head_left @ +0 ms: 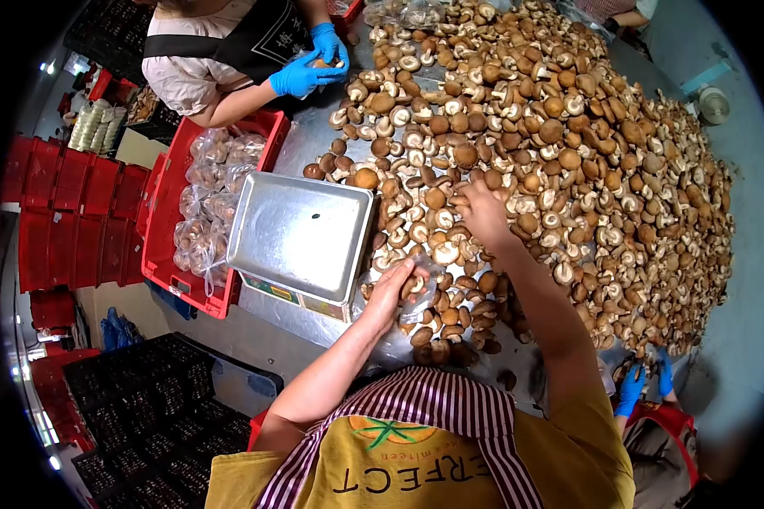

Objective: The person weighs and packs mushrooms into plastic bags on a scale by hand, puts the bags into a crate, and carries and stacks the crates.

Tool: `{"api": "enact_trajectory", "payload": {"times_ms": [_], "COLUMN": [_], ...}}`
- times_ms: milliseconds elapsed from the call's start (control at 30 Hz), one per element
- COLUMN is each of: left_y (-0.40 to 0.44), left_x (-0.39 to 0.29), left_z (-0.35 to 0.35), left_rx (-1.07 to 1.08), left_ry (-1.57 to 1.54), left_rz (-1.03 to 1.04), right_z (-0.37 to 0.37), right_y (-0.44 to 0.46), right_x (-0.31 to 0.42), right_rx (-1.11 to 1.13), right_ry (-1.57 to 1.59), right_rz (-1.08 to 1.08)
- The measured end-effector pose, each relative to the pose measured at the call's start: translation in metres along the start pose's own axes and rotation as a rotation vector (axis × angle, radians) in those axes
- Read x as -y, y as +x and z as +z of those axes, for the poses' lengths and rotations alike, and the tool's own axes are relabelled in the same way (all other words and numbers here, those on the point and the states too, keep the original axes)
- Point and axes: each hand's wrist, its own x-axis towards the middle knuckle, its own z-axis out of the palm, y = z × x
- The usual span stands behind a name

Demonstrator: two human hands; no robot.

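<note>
Near the table's edge (267,321), our left hand (389,293) pinches a bag (427,276) that could spill if tilted; our right hand (484,214) curls, hold unclear.

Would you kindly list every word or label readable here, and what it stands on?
"ERFECT": upside down on the yellow shirt.
Smaller shirt lettering: too blurred.
White characters on the co-worker's black apron: too small to read surely.
Front label of the scale: too small.

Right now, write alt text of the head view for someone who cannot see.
A person's right hand reaches into a heap of mushrooms while the left hand holds a clear plastic bag. To the left stand a scale and a red crate of bagged mushrooms.
</note>
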Motion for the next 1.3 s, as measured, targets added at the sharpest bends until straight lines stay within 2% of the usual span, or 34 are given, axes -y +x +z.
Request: {"api": "enact_trajectory", "payload": {"times_ms": [33,67,100,167,233,267,300,367,433,500,567,600,667,767,833,900,933,1000,1067,1133,1167,1233,1300], "left_y": [0.002,0.007,0.010,0.016,0.017,0.022,0.026,0.031,0.031,0.026,0.025,0.023,0.019,0.010,0.008,0.009,0.004,0.004,-0.003,-0.003,0.000,-0.001,-0.004], "left_x": [0.003,0.008,0.008,0.003,-0.010,-0.010,-0.008,-0.005,-0.007,-0.008,-0.005,-0.005,-0.003,0.004,0.010,0.014,0.009,0.009,0.000,0.008,0.019,0.024,0.023], "left_z": [-0.004,-0.001,0.002,0.012,0.027,0.027,0.026,0.024,0.018,0.020,0.018,0.019,0.021,0.022,0.022,0.018,0.022,0.019,0.026,0.026,0.024,0.023,0.018], "left_rx": [0.013,0.004,0.008,0.088,0.122,0.110,0.097,0.093,0.194,0.174,0.200,0.192,0.164,0.105,0.203,0.233,0.249,0.314,0.314,0.325,0.271,0.220,0.265], "left_ry": [-0.007,0.018,0.017,-0.022,-0.138,-0.180,-0.221,-0.264,-0.246,-0.243,-0.220,-0.226,-0.211,-0.164,-0.201,-0.181,-0.195,-0.191,-0.202,-0.223,-0.230,-0.235,-0.335], "left_rz": [-0.063,0.017,0.016,0.040,-0.002,-0.076,-0.152,-0.136,-0.153,-0.138,-0.102,-0.112,-0.116,-0.185,-0.216,-0.215,-0.174,-0.123,-0.108,-0.108,-0.122,-0.136,-0.189], "right_z": [-0.003,-0.004,-0.005,-0.015,-0.020,-0.039,-0.048,-0.057,-0.076,-0.072,-0.058,-0.051,-0.039,-0.042,-0.047,-0.046,-0.048,-0.049,-0.064,-0.039,-0.036,-0.049,-0.046], "right_y": [-0.006,-0.014,-0.023,-0.043,-0.062,-0.069,-0.079,-0.071,-0.036,0.014,0.045,0.052,0.059,0.064,0.051,0.034,0.021,-0.011,-0.055,-0.095,-0.108,-0.113,-0.096], "right_x": [0.000,-0.003,0.001,0.013,0.033,0.052,0.069,0.065,0.037,-0.014,-0.058,-0.071,-0.086,-0.081,-0.072,-0.065,-0.055,-0.034,0.018,0.039,0.054,0.071,0.063], "right_rx": [-0.047,-0.141,-0.142,-0.097,-0.104,0.013,0.155,0.134,0.050,-0.109,-0.166,-0.166,0.045,0.122,0.074,-0.207,-0.274,-0.123,0.020,-0.004,0.100,0.186,0.161], "right_ry": [0.161,0.254,0.251,0.513,0.394,0.369,0.567,0.499,0.601,0.204,-0.148,-0.146,-0.440,-0.439,-0.359,-0.159,-0.129,0.084,0.342,0.501,0.600,0.481,0.418], "right_rz": [0.100,0.016,0.019,0.034,-0.141,-0.261,-0.193,-0.255,0.091,0.205,0.216,0.214,0.187,0.223,0.240,0.186,0.101,0.048,-0.035,-0.080,-0.076,-0.272,-0.198]}}
